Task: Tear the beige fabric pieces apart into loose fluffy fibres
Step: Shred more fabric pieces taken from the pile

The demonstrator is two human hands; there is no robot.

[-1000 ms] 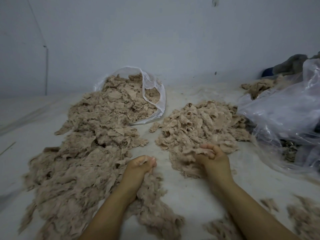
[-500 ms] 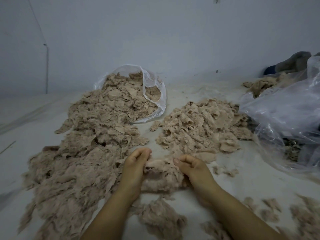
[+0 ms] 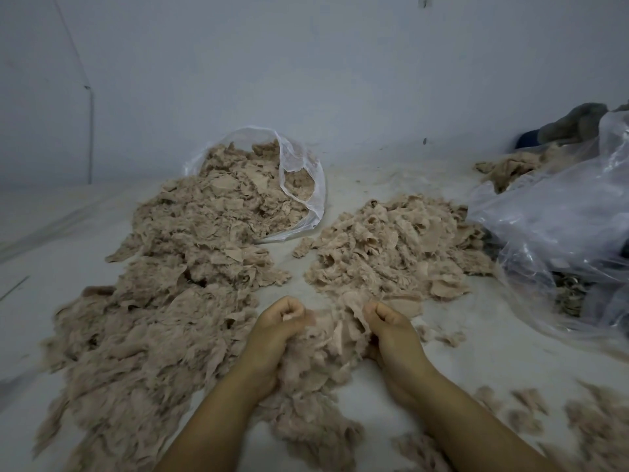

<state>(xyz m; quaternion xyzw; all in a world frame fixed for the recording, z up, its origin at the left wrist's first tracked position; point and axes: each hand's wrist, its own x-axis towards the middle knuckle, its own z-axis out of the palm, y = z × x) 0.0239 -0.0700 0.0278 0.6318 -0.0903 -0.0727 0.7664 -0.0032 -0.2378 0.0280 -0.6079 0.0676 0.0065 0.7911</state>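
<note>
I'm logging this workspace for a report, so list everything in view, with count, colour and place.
Fabric clump: one, beige, near centre, gripped between both hands.
Big fabric heap: one, beige, left side, spilling from the bag towards the camera.
Smaller fabric heap: one, beige, right of centre.
Open plastic bag: one, clear, far centre-left, partly filled with fabric.
Crumpled plastic bag: one, clear, right edge.
Far fabric pile: one, beige, behind that bag.
Loose tufts: several, beige, near right.
Grey bundle: one, far right; what it is cannot be told.
Surface: one, whitish.
Left hand: one, gripping the clump.
Right hand: one, gripping the clump.
</note>
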